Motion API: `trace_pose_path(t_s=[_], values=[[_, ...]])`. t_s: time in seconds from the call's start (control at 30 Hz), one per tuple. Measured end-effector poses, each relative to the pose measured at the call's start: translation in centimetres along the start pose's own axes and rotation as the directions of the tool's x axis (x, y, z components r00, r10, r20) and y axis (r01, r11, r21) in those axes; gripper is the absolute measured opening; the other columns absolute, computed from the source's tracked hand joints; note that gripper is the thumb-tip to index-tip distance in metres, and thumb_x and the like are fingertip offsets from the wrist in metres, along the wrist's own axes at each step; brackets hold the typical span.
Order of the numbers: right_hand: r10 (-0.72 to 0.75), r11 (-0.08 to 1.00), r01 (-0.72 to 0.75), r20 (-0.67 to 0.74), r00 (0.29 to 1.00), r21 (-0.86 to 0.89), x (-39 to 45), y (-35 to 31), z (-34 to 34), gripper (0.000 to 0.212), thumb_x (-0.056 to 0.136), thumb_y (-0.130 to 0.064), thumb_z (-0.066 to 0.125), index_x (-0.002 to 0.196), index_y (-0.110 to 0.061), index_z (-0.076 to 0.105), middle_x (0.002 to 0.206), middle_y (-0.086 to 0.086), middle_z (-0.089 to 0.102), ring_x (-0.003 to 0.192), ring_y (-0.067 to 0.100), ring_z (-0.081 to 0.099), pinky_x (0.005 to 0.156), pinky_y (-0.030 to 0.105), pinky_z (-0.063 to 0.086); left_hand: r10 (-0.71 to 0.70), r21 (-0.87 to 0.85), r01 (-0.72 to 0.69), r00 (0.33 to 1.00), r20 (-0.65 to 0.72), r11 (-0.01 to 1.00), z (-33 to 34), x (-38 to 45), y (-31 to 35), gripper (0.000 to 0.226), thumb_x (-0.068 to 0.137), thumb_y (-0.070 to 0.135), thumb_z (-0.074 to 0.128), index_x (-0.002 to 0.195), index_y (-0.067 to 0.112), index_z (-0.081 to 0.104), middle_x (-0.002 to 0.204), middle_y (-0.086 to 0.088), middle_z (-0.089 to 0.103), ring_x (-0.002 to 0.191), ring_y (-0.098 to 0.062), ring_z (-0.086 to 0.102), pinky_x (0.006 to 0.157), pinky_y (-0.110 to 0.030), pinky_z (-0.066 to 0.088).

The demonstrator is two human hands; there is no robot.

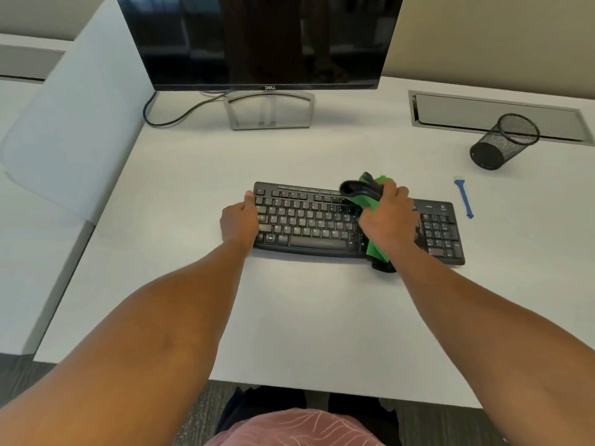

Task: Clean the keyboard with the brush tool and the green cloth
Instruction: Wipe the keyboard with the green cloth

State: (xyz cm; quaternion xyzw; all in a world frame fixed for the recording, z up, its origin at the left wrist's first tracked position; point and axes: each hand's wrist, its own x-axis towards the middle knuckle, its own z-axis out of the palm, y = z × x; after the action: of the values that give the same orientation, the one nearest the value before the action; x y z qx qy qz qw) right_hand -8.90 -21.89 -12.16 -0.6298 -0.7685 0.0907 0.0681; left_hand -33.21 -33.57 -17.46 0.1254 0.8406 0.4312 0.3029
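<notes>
Wipe step was in hand. Right hand (388,217) had its fingers (394,190) closed round the bunched green cloth (375,206), pressing it onto the keyboard (309,220) between the letter block and the numpad. Left hand (240,222) clamped the keyboard's left end, thumb on the top corner, the other fingers hidden from view, so how they sat I couldn't tell.

Brush tool (463,197) lay idle on the table (322,317), just right of the keyboard, apart from it.

To do it well, my read: keep the left brace firm, since the board would slide on the smooth white laminate. Wipe in straight rows with light pressure; too much would catch key edges. Refold to a clean face when moving to the numpad.

Materials: cloth looked like soft microfibre, green with a dark border or backing, crumpled, one tail hanging over the keyboard's front edge. Keyboard was matte black plastic, low-profile keys, gently curved front. Brush was thin blue plastic with a pale tip. A black mesh cup (504,141) stood near a metal cable tray (450,111).
</notes>
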Motion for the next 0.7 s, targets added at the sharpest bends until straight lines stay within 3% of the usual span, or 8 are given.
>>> trace_pose_path(t_s=[0.1,0.27,0.33,0.4,0.5,0.6,0.7], values=[[0.02,1.0,-0.02,-0.032,0.999,0.012,-0.6,-3.4,0.8,0.058,0.089,-0.059,0.051,0.124,-0.014,0.045,0.106,0.008,0.053,0.096,0.026,0.055,0.085,0.044,0.048,-0.015,0.001,0.015,1.0,-0.009,1.0,0.1,0.1,0.1,0.059,0.099,0.056,0.04,0.083,0.006,0.068,0.083,-0.011,0.07,0.077,-0.025,0.059,0.084,-0.041,0.053],[-0.273,0.935,0.258,0.029,0.962,0.242,-2.4,-10.9,1.9,0.041,0.092,-0.044,0.057,0.127,-0.025,0.05,0.091,-0.005,0.059,0.087,0.018,0.056,0.089,0.04,0.046,-0.022,-0.037,0.023,1.0,0.013,0.999,0.0,-0.1,0.2,0.049,0.097,0.052,0.044,0.076,0.012,0.063,0.073,-0.005,0.064,0.069,-0.024,0.056,0.073,-0.035,0.049],[-0.4,0.892,0.382,0.026,0.916,0.239,-3.7,-13.2,2.2,0.043,0.09,-0.039,0.06,0.127,-0.024,0.046,0.094,-0.001,0.062,0.089,0.023,0.057,0.085,0.041,0.044,-0.03,-0.074,0.031,0.999,0.015,0.997,-0.2,-0.1,0.0,0.027,0.086,0.031,0.047,0.07,0.011,0.057,0.069,-0.007,0.058,0.069,-0.025,0.051,0.066,-0.036,0.046],[-0.429,0.891,0.417,0.036,0.902,0.178,-3.6,-13.7,2.4,0.046,0.088,-0.034,0.061,0.129,-0.022,0.045,0.099,0.002,0.064,0.093,0.025,0.056,0.082,0.042,0.042,-0.022,-0.085,0.022,1.0,0.001,0.996,-0.5,-0.1,-0.1,0.025,0.084,0.029,0.048,0.068,0.011,0.054,0.067,-0.008,0.054,0.068,-0.023,0.046,0.064,-0.035,0.041],[-0.357,0.928,0.349,0.041,0.933,0.127,-1.6,-11.4,2.4,0.049,0.085,-0.031,0.066,0.132,-0.029,0.05,0.097,-0.003,0.064,0.088,0.019,0.056,0.084,0.038,0.049,0.013,-0.049,-0.015,0.999,-0.029,0.999,-0.4,-0.2,-0.2,0.05,0.1,0.052,0.045,0.074,0.011,0.056,0.072,-0.009,0.054,0.065,-0.02,0.045,0.062,-0.032,0.038],[-0.165,0.981,0.163,0.012,0.986,0.108,0.4,-6.5,2.0,0.045,0.084,-0.029,0.067,0.127,-0.023,0.055,0.095,-0.003,0.063,0.086,0.017,0.057,0.082,0.036,0.052,0.028,-0.037,-0.03,0.999,-0.043,0.999,-0.2,-0.2,-0.2,0.051,0.101,0.052,0.045,0.073,0.011,0.053,0.071,-0.008,0.053,0.066,-0.02,0.044,0.06,-0.031,0.037],[0.069,0.993,-0.063,-0.051,0.996,0.098,1.4,-0.8,0.5,0.036,0.085,-0.026,0.066,0.118,-0.015,0.057,0.094,0.002,0.063,0.083,0.021,0.059,0.078,0.038,0.055,0.037,-0.034,-0.039,0.998,-0.051,0.999,-0.2,-0.1,-0.4,0.053,0.102,0.051,0.044,0.071,0.009,0.052,0.068,-0.007,0.052,0.064,-0.02,0.044,0.06,-0.032,0.037]])
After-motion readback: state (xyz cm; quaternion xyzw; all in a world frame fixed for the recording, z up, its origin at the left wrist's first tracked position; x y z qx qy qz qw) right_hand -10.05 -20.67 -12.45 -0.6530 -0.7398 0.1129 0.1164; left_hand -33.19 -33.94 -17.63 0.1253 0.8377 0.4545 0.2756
